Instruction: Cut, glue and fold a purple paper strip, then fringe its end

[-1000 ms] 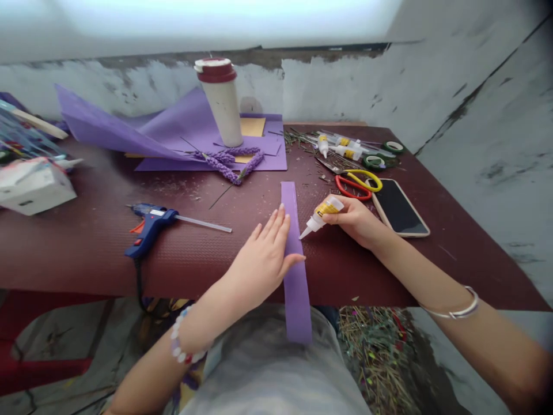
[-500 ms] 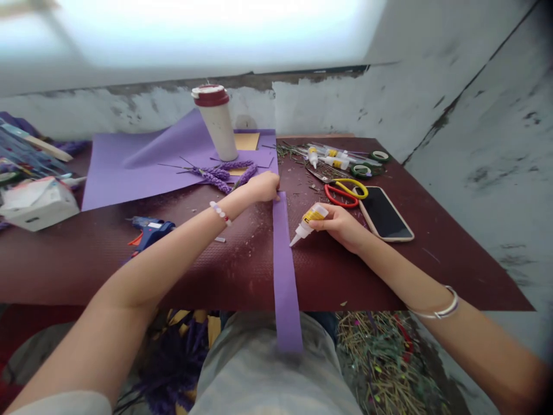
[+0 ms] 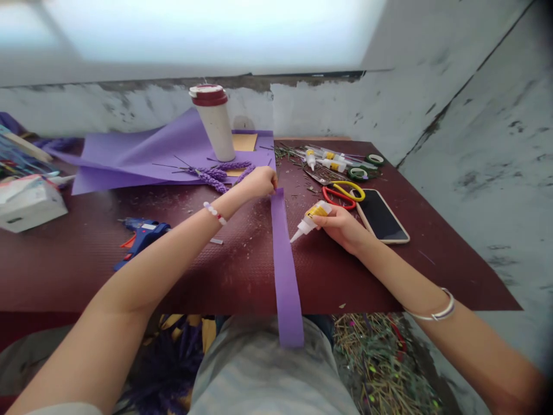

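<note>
A long purple paper strip (image 3: pixel 284 259) lies over the table's near edge, its lower end hanging toward my lap. At the strip's far end is my left hand (image 3: pixel 260 182), fingers closed and pinching its top left corner. My right hand (image 3: pixel 341 223) grips a small glue bottle (image 3: pixel 317 216) with a yellow label. The bottle is tilted, its white nozzle pointing down-left at the strip's right edge. Whether glue is coming out is too small to see. Purple braided flower stems (image 3: pixel 218 176) lie just beyond my left hand.
Red-and-yellow scissors (image 3: pixel 343 194) and a phone (image 3: pixel 383 216) lie right of my right hand. Behind are glue bottles (image 3: pixel 332 164) and green tape rolls (image 3: pixel 358 173). A paper cup (image 3: pixel 216 129) stands on purple paper (image 3: pixel 129 155). A blue glue gun (image 3: pixel 144 233) lies left.
The left side of the large purple sheet has lifted and curled over. The bottle's nozzle stays by the strip's right edge, shifted slightly. My view has moved a little.
</note>
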Motion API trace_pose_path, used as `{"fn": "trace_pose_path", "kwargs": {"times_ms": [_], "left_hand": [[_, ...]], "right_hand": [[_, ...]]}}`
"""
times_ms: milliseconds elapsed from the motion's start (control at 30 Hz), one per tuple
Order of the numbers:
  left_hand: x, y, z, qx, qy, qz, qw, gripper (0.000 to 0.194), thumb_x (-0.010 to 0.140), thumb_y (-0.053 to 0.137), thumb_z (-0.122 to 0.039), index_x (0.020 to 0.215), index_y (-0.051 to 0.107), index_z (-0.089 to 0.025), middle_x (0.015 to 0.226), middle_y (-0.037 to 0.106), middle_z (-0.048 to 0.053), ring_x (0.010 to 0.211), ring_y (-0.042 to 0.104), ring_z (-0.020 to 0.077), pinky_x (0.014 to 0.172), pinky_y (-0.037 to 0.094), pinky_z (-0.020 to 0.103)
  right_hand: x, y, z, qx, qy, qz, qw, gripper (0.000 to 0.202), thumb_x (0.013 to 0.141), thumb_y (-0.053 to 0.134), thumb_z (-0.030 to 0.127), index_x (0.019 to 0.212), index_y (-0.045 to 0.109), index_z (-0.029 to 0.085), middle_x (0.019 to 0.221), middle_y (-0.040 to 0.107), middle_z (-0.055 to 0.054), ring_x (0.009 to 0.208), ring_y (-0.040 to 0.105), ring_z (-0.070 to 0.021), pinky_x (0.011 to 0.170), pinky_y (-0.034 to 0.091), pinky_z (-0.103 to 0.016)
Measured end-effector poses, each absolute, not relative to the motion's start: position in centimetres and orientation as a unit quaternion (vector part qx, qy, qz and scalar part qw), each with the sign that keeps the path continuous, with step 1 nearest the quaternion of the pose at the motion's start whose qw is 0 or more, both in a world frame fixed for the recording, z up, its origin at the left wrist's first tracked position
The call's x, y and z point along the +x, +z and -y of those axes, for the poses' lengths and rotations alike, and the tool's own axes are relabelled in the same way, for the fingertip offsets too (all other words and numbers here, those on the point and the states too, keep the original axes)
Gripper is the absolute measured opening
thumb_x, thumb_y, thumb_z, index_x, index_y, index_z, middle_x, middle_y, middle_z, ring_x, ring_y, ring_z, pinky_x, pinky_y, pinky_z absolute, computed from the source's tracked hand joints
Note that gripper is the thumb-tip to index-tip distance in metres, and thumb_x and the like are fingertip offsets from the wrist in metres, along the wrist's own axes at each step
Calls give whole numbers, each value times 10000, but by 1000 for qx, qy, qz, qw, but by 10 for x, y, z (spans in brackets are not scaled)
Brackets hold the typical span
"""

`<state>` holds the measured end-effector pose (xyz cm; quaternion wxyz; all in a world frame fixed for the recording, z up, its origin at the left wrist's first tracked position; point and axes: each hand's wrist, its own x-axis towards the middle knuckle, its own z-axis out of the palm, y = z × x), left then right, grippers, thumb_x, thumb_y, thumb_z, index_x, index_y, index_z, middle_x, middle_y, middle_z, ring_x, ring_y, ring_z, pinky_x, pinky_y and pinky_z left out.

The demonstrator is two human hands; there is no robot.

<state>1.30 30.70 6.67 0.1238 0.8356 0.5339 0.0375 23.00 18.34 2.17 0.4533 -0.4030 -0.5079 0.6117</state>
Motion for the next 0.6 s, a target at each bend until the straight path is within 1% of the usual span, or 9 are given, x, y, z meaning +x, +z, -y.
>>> {"fn": "trace_pose_path", "kwargs": {"times_ms": [67, 200, 267, 333, 400, 433, 467, 533, 600], "left_hand": [[15, 69, -316, 829, 63, -543, 116, 197, 756, 706, -106, 939, 775, -130, 946, 772, 68, 909, 693, 220, 811, 499, 283], [24, 72, -338, 812, 103, -566, 94, 232, 788, 677, -94, 993, 766, -154, 1074, 761, 103, 1067, 683, 266, 898, 501, 325], [29, 70, -347, 803, 110, -578, 89, 219, 821, 682, -97, 1013, 761, -167, 1110, 753, 107, 1115, 677, 276, 941, 503, 348], [34, 66, -353, 799, 107, -585, 93, 169, 886, 701, -163, 1050, 744, -161, 1143, 740, 103, 1126, 678, 272, 973, 520, 396], [37, 60, -356, 798, 101, -586, 100, 217, 950, 703, -286, 1123, 710, -156, 1194, 717, 93, 1123, 679, 259, 987, 541, 459], [38, 57, -356, 798, 100, -586, 102, 253, 964, 696, -322, 1154, 694, -155, 1216, 707, 91, 1127, 678, 256, 991, 546, 478], [39, 55, -355, 798, 102, -586, 102, 266, 966, 694, -317, 1176, 685, -154, 1235, 700, 98, 1141, 674, 257, 1000, 543, 478], [40, 56, -351, 798, 115, -585, 93, 279, 940, 688, -208, 1209, 678, -134, 1280, 684, 140, 1192, 655, 271, 1029, 517, 438], [39, 62, -343, 801, 137, -578, 74, 337, 900, 642, -101, 1236, 669, -98, 1327, 657, 186, 1234, 630, 280, 1050, 486, 390]], "right_hand": [[231, 21, -185, -402, 613, 494, 467, 337, 568, 916, 413, 736, 701, 216, 750, 616, 3, 715, 491, -168, 681, 371, -333], [231, 19, -187, -401, 615, 473, 488, 381, 543, 943, 461, 711, 690, 231, 760, 606, 1, 734, 495, -173, 701, 395, -339], [232, 18, -188, -400, 616, 464, 495, 400, 529, 956, 477, 718, 696, 239, 775, 611, 0, 747, 502, -177, 710, 408, -340], [232, 18, -189, -400, 617, 457, 501, 412, 523, 964, 484, 732, 700, 247, 790, 618, -1, 759, 509, -181, 724, 423, -343], [233, 17, -189, -398, 618, 452, 505, 413, 525, 967, 481, 741, 699, 252, 795, 619, -2, 761, 511, -184, 739, 437, -349], [233, 17, -189, -397, 619, 451, 506, 410, 529, 967, 478, 740, 699, 252, 793, 617, -2, 758, 510, -184, 744, 442, -352], [233, 17, -190, -396, 619, 451, 507, 405, 532, 967, 474, 736, 698, 250, 789, 614, -2, 752, 507, -183, 747, 446, -354], [233, 17, -190, -392, 620, 450, 510, 396, 539, 966, 469, 728, 697, 246, 782, 611, -3, 744, 504, -181, 749, 451, -355], [233, 16, -190, -388, 620, 447, 515, 394, 541, 965, 464, 732, 700, 244, 780, 614, -3, 739, 508, -180, 749, 457, -355]]}}
